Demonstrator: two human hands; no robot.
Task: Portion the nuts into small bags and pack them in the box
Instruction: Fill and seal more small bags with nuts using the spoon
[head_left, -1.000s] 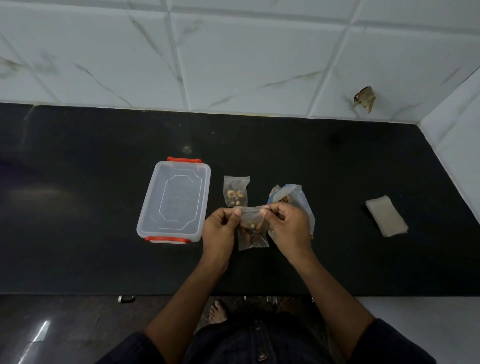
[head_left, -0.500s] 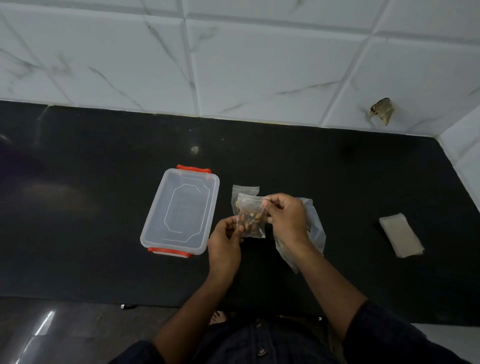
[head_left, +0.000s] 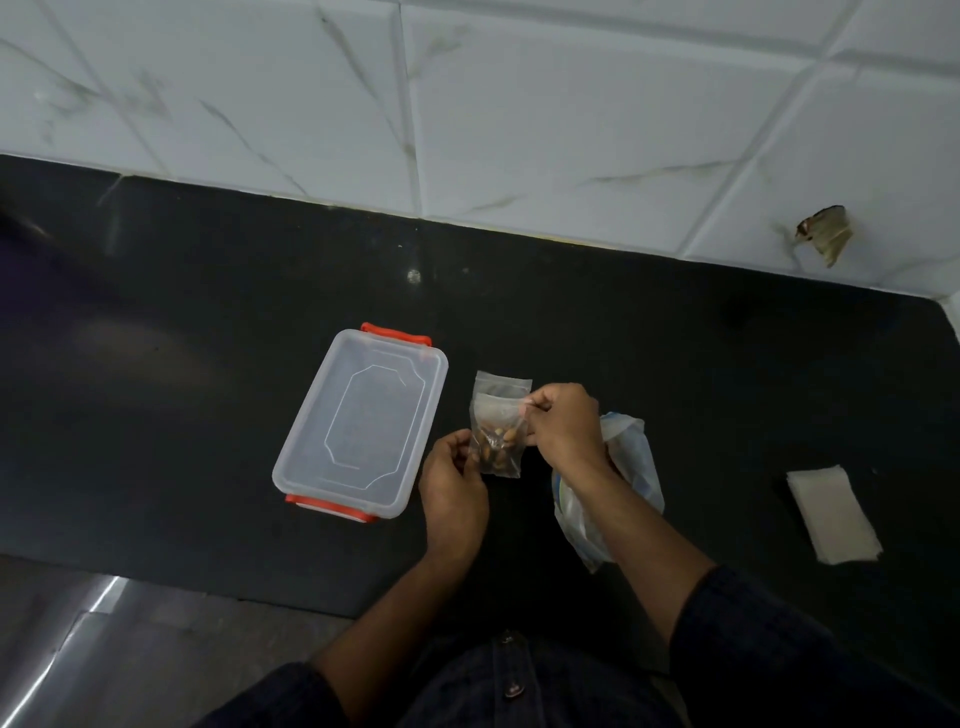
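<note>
At nine o'clock of the hands: clear box with orange clips, lidded as far as can be told, on the black counter; likely parked close for easy packing.
Left hand: at six o'clock of the held bag, fingertips pinching its lower left edge; probably steadying it.
Small bag: held just above the counter between both hands, upright, clear, brown nuts settled in the lower half, top strip empty.
Second small bag: at twelve o'clock, flat on the counter behind the held one, mostly hidden; contents not visible.
Right hand: at three o'clock, thumb and fingers pinching the top right corner; seemingly working the seal.
Large bag: crumpled under the right forearm, presumably the supply.
Flat stack: far at three o'clock, pale; possibly spare bags.
</note>
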